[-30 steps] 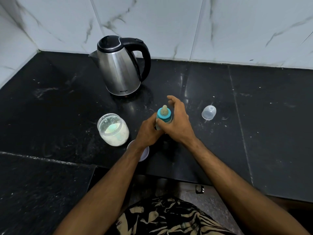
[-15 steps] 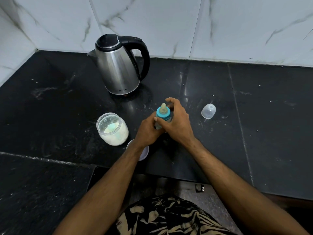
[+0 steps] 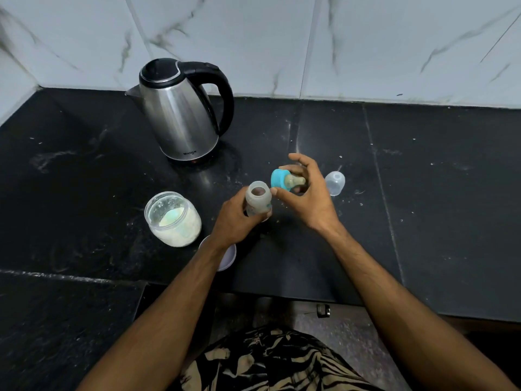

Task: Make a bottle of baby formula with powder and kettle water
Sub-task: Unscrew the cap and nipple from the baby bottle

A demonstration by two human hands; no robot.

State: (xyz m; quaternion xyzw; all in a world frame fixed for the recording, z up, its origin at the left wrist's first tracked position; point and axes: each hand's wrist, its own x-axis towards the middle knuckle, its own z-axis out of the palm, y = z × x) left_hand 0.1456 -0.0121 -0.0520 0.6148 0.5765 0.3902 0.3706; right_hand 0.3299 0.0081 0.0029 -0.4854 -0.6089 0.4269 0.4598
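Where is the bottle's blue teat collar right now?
In the head view, the blue teat collar is off the bottle, held in the right hand, just right of the bottle's open mouth.

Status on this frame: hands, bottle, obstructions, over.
Left hand grips open baby bottle. Right hand holds blue teat ring, off bottle. Nothing blocking open powder jar.

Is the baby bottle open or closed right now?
Open. The bottle shows a bare mouth; the right hand holds its teal nipple cap off to the side.

Right half of counter (image 3: 451, 221): bare, open.
Back left: kettle (image 3: 180, 117) blocks.
Front edge, left: powder jar (image 3: 173, 220), lid (image 3: 225, 256).
Centre: clear cap (image 3: 335, 182) stands.
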